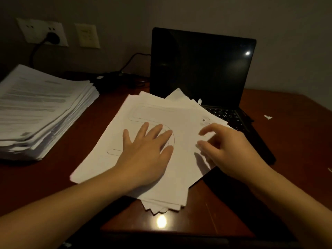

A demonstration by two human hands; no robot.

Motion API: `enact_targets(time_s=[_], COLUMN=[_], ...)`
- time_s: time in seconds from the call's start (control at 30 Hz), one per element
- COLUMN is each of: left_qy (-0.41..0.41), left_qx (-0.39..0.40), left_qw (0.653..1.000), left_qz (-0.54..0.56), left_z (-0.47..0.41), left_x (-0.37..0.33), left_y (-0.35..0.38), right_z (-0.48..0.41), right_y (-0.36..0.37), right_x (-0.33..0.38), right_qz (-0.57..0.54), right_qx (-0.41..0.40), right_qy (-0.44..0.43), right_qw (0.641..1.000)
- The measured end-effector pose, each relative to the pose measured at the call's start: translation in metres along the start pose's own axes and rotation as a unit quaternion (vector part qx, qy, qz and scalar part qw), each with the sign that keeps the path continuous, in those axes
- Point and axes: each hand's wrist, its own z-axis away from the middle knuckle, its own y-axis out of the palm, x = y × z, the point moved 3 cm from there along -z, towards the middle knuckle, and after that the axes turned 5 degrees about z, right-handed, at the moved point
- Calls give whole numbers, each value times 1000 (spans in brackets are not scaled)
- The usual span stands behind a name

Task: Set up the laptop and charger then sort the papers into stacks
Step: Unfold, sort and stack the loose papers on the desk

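laptop open, screen dark | loose papers overlapping keyboard | tall stack left

Laptop: 1 o'clock on the tabletop.
Loose papers: centre, far edge overlapping the keyboard.
Tall stack: 10 o'clock.
Charger: 11 o'clock, apparently plugged into the wall socket.

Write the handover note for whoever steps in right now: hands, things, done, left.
Left hand: open, flat on the loose pile.
Right hand: fingers curled at the pile's right edge; grip on a sheet unclear.
Laptop: open, screen dark, the pile overlapping its keyboard.
Charger plug: in the wall socket; the laptop end is hidden.
Tall stack: far left on the desk.
Done: laptop and charger out.
Left: sort the loose pile into stacks.
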Motion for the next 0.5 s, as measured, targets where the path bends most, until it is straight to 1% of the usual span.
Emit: enact_targets(time_s=[0.07,0.13,0.2,0.27,0.33,0.4,0.43,0.5], left_qy=[-39,-63,-85,-83,-40,35,68,107], left_qx=[-16,-20,-28,-43,-58,-39,-14,51], left_qw=[999,998,996,994,991,988,988,989], left_qz=[-1,5,27,55,113,147,134,86], left_z=[-5,-12,-16,-16,-12,0,8,26], left_x=[-7,-10,-12,-15,-17,-15,-13,-4], left_y=[6,7,7,3,-4,-12,-16,-17], right_z=[14,26,37,44,46,46,45,44], right_y=[5,6,7,14,22,23,24,24], right_x=[0,-1,3,10,12,9,8,6], right_qz=[-97,-166,-209,-254,-273,-264,-262,-258], right_qx=[59,91,125,156,144,104,85,59], right_qy=[61,99,108,99,89,84,79,70], right_qw=[992,977,964,950,947,955,958,962])
